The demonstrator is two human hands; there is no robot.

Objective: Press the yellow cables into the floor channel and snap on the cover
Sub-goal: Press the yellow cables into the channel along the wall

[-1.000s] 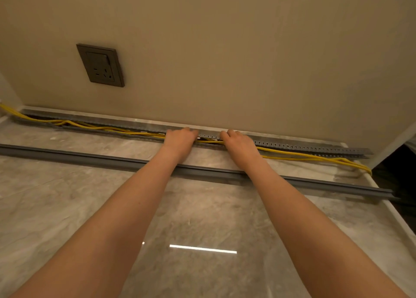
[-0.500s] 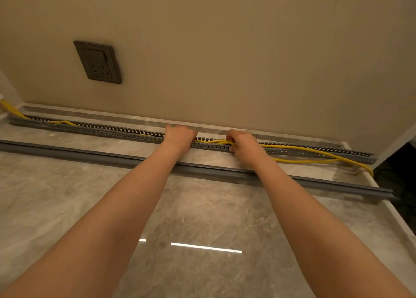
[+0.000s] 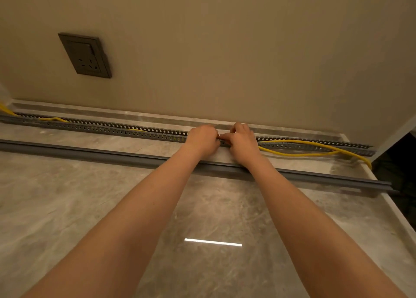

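Head: yellow cables (image 3: 299, 155) from under right hand (image 3: 243, 143)

— Is the scene being lit brightly?
— Dimly and warmly; light from overhead is being mirrored as a white bar of glare (image 3: 212, 242) on the glossy grey marbled floor (image 3: 67, 207).
— Is anything being distorted or blurred?
— The dark rectangular wall socket (image 3: 85, 55) is being skewed by the wide lens, the bare forearms (image 3: 135, 219) are being softened near the bottom edge, and the thin yellow cables (image 3: 297, 155) are being rendered sharply.
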